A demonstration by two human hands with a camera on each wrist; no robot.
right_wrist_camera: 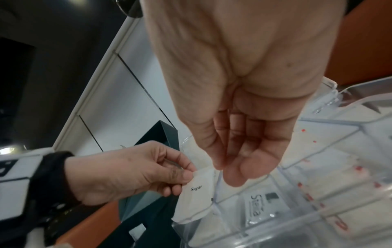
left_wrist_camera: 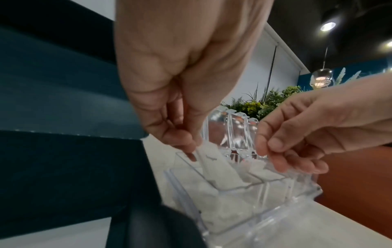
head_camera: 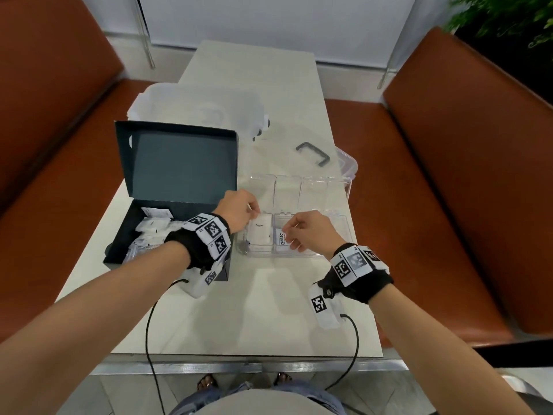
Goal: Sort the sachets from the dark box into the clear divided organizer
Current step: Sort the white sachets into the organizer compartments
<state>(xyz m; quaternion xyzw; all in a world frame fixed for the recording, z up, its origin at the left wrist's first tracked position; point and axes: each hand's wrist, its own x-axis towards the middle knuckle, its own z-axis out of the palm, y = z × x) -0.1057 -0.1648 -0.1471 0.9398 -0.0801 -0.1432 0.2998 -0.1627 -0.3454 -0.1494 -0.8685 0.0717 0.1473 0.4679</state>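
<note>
The dark box (head_camera: 119, 250) stands open at the table's left, with several white sachets (head_camera: 152, 232) piled inside. To its right sits the clear divided organizer (head_camera: 344, 187). My left hand (head_camera: 254, 215) pinches the top corner of a white sachet marked "Sugar" (right_wrist_camera: 197, 198), which hangs upright in the near-left compartment. My right hand (right_wrist_camera: 229, 171) hovers over the neighbouring compartment, fingers relaxed and pointing down, holding nothing. A "Stevia" sachet (head_camera: 280, 239) lies in that compartment just below its fingertips. The organizer's far compartments look bare.
A clear lid with a grey handle (head_camera: 312, 152) lies behind the organizer, and a translucent tub (head_camera: 194, 106) stands behind the dark box. Orange benches (head_camera: 449, 175) flank the narrow table. Black cables (head_camera: 149, 324) trail from both wristbands over the near edge.
</note>
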